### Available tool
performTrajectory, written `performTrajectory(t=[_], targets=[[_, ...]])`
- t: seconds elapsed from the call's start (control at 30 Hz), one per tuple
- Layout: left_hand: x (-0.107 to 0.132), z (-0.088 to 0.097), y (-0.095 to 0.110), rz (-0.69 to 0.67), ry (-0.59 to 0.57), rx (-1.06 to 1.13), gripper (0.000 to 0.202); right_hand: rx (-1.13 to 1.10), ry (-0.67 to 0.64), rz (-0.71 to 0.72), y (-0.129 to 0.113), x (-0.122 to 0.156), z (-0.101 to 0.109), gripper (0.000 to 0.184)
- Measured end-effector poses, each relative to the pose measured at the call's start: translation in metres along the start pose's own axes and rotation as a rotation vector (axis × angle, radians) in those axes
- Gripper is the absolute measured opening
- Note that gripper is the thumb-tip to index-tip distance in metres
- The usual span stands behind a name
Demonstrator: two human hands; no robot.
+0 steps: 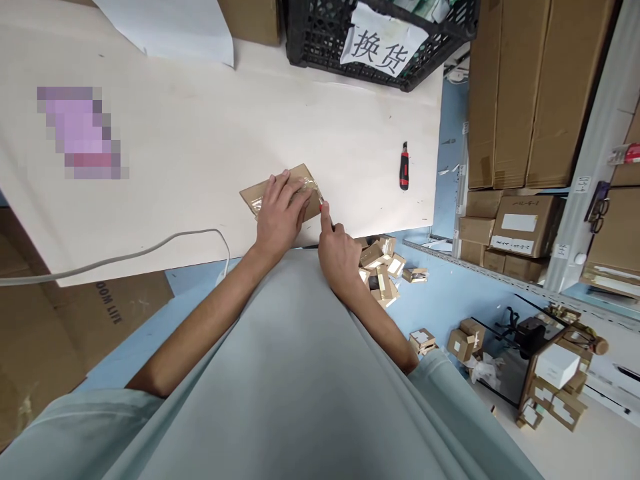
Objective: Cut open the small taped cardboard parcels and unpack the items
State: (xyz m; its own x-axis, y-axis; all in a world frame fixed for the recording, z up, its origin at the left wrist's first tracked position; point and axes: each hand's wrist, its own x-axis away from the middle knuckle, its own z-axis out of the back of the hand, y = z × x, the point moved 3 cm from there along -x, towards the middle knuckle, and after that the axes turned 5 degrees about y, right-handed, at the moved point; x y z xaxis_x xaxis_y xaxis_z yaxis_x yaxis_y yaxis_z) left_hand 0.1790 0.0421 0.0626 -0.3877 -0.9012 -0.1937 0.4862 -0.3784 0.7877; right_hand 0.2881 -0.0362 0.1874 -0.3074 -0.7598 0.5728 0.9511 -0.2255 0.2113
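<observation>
A flat brown cardboard box (261, 192), taped with clear tape, lies near the front edge of the white table (200, 133). My left hand (280, 213) lies flat on top of it with fingers spread, pressing it down. My right hand (340, 253) is curled at the box's right corner, its index finger stretched out and touching the taped edge; the other fingers are folded.
A red and black utility knife (404, 167) lies to the right on the table. A black crate (380, 37) with a paper sign stands at the back. Several small cardboard boxes (383, 267) are piled on the blue floor. Large cartons (530, 93) fill shelves at right. A white cable (125, 257) crosses the table's front left.
</observation>
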Motion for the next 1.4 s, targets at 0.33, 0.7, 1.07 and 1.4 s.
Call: performTrajectory(t=[0.33,0.7,1.07,1.4], targets=[[0.004,-0.009,0.005,0.019,0.011,0.072,0.047,-0.182,0.063,-0.09,0.008,-0.003,-0.009,0.073],[0.009,-0.015,0.001,-0.056,0.059,-0.002,0.041,-0.19,0.097,-0.097,0.012,0.006,-0.009,0.073],[0.008,-0.011,0.005,-0.026,-0.012,0.062,0.045,-0.096,0.044,-0.031,0.013,-0.012,0.022,0.074],[0.004,-0.009,0.005,-0.007,-0.034,0.086,0.045,-0.03,0.02,-0.059,-0.004,-0.02,0.033,0.078]])
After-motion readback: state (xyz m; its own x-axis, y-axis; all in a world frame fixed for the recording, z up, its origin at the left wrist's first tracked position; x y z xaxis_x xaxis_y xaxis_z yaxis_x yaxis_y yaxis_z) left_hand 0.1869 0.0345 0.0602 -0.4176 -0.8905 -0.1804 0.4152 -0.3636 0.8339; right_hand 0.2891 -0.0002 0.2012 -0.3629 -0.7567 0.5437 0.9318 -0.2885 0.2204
